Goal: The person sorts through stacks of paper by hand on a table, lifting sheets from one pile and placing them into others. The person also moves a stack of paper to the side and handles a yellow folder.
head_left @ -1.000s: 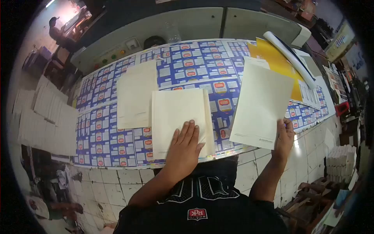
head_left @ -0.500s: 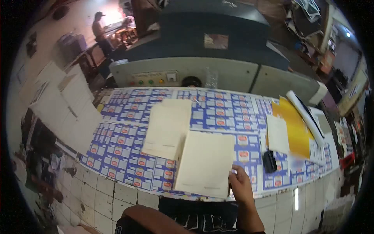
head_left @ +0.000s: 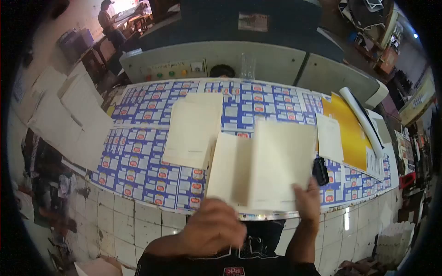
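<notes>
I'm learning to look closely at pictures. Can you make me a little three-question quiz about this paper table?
1. True or false: the right hand grips the lower corner of the cream sheet.
2. Which small dark thing lies just right of that sheet? A) black gadget B) red cup C) green ball
3. Fill in: the white paper roll lies along the ______ sheet.

Key: 1 true. 2 A. 3 yellow. The left hand is blurred near the paper stack, so its grip cannot be told.
</notes>
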`<state>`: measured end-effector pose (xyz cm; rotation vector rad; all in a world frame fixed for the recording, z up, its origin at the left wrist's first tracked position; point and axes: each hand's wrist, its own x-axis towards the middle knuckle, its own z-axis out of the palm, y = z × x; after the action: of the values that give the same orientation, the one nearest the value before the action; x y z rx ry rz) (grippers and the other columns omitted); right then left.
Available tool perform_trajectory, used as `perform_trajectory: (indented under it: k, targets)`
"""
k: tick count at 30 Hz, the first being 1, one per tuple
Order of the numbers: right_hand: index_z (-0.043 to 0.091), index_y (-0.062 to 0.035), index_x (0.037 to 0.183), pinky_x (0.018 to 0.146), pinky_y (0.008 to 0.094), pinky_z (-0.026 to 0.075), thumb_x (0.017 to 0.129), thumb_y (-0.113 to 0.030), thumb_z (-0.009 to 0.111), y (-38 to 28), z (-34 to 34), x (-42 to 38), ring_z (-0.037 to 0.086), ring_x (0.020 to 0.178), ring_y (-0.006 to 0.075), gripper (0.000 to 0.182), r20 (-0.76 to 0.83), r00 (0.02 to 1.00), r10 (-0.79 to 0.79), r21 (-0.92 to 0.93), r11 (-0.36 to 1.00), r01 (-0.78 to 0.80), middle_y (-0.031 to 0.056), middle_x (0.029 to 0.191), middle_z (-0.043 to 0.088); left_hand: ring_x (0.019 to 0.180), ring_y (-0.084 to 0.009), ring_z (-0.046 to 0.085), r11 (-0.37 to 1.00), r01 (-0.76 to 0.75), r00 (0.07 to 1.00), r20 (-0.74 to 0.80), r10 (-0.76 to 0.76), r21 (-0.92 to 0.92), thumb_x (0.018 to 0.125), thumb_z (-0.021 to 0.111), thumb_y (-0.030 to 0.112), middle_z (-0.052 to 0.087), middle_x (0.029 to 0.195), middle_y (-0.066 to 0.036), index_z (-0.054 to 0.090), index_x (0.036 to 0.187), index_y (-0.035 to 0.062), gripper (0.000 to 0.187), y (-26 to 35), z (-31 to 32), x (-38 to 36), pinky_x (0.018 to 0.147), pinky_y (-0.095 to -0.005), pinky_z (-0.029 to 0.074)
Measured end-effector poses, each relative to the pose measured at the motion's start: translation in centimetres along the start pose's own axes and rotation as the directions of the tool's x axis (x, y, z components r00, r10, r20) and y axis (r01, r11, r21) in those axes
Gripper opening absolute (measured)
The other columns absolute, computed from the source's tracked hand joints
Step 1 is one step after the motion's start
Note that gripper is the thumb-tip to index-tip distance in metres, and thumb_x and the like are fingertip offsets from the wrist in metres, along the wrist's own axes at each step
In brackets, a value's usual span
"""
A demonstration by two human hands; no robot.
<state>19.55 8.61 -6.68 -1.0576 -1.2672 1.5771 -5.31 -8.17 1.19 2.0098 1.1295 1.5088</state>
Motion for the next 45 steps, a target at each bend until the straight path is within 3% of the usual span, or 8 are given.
perform_trajectory:
  k: [5, 8, 21, 33, 35, 37, 44, 45]
  targets:
    - [0.041, 0.0044, 0.14, 0.099, 0.0347, 0.045, 0.089, 0.001, 0.056, -2.7, -9.8, -1.9, 0.057, 0.111, 0.0214, 0.054, -0.366, 0.903, -0.226, 0.11, 0.953, 0.284, 0.0144, 0.128, 0.057, 0.12, -0.0315, 0.053, 0.895, 0.117, 0.986, 0.057, -0.156, 0.431, 0.082, 0.074, 0.04, 0.065, 0.116, -0.01, 0.068, 0.105, 0.006, 0.041, -4.8, 4.5, 0.8, 0.1, -0.0477, 0.039]
    - [0.042, 0.0049, 0.138, 0.1, 0.0358, 0.045, 0.088, 0.002, 0.057, -5.0, -12.6, -4.1, 0.058, 0.111, 0.0216, 0.052, -0.354, 0.893, -0.276, 0.112, 0.936, 0.334, 0.0151, 0.127, 0.058, 0.147, -0.0381, 0.01, 0.679, 0.253, 0.832, 0.204, -0.516, 0.689, 0.084, 0.053, 0.07, 0.016, 0.156, -0.025, 0.03, 0.145, -0.0067, 0.101, -6.0, 7.0, 1.3, 0.116, -0.0585, 0.008]
    - [0.048, 0.0044, 0.133, 0.095, 0.0285, 0.045, 0.092, -0.001, 0.055, -2.7, -3.2, -2.4, 0.058, 0.106, 0.0155, 0.042, -0.069, 0.997, -0.039, 0.022, 0.999, 0.041, 0.0108, 0.122, 0.06, 0.146, -0.0371, 0.019, 0.695, 0.465, 0.795, 0.086, -0.6, 0.549, 0.102, 0.041, 0.034, 0.024, 0.156, -0.023, 0.029, 0.147, -0.0035, 0.06, -7.5, 6.6, 0.4, 0.116, -0.0548, 0.01]
    - [0.039, 0.0054, 0.139, 0.102, 0.0328, 0.04, 0.1, -0.02, 0.052, -1.0, 7.7, 0.0, 0.052, 0.12, 0.021, 0.048, 0.304, 0.943, 0.135, -0.124, 0.987, -0.102, 0.0186, 0.128, 0.056, 0.148, -0.0373, 0.013, 0.949, 0.315, 0.935, 0.178, -0.308, -0.014, 0.098, 0.053, 0.038, 0.023, 0.157, -0.021, 0.032, 0.149, 0.0035, 0.066, -3.7, 2.3, 1.5, 0.116, -0.0548, 0.01]
    - [0.041, 0.0059, 0.137, 0.099, 0.0329, 0.042, 0.097, -0.013, 0.055, -0.2, 7.0, 0.0, 0.055, 0.116, 0.0207, 0.046, 0.357, 0.933, 0.04, -0.125, 0.992, 0.005, 0.0188, 0.124, 0.058, 0.139, -0.0383, 0.034, 0.924, 0.14, 0.989, 0.085, -0.118, -0.355, 0.097, 0.055, 0.034, 0.032, 0.152, -0.021, 0.044, 0.141, 0.0012, 0.056, 0.2, -0.3, 3.3, 0.109, -0.0509, 0.031]
    - [0.041, 0.0063, 0.136, 0.097, 0.0315, 0.043, 0.094, -0.005, 0.054, 0.6, 6.3, 0.1, 0.057, 0.113, 0.0204, 0.045, 0.335, 0.937, 0.1, -0.178, 0.983, -0.042, 0.0173, 0.121, 0.06, 0.102, -0.0348, 0.061, 0.98, -0.093, 0.829, -0.531, 0.174, 0.176, 0.095, 0.057, 0.027, 0.059, 0.122, -0.017, 0.058, 0.121, -0.0005, 0.037, 3.7, 2.1, 3.0, 0.088, -0.0463, 0.049]
    - [0.039, 0.0064, 0.138, 0.097, 0.0295, 0.042, 0.094, 0.001, 0.05, 0.1, 7.3, -0.3, 0.057, 0.112, 0.0184, 0.046, 0.302, 0.942, 0.146, -0.119, 0.986, -0.115, 0.0161, 0.122, 0.061, 0.085, -0.0083, 0.043, 0.607, -0.042, 0.898, -0.297, -0.326, -0.794, 0.088, 0.064, 0.042, 0.048, 0.079, 0.007, 0.052, 0.069, 0.0257, 0.028, 15.4, -0.9, 5.6, 0.081, -0.0313, 0.031]
    - [0.039, 0.0064, 0.138, 0.097, 0.0295, 0.042, 0.094, 0.001, 0.05, 0.1, 7.2, -0.2, 0.057, 0.112, 0.0184, 0.046, 0.302, 0.942, 0.145, -0.118, 0.987, -0.114, 0.0161, 0.122, 0.061, 0.076, -0.0113, 0.038, 0.699, 0.608, 0.676, -0.217, -0.704, -0.375, 0.095, 0.045, 0.021, 0.042, 0.08, 0.005, 0.045, 0.076, 0.0185, 0.019, 18.6, -1.2, 6.5, 0.072, -0.0245, 0.033]
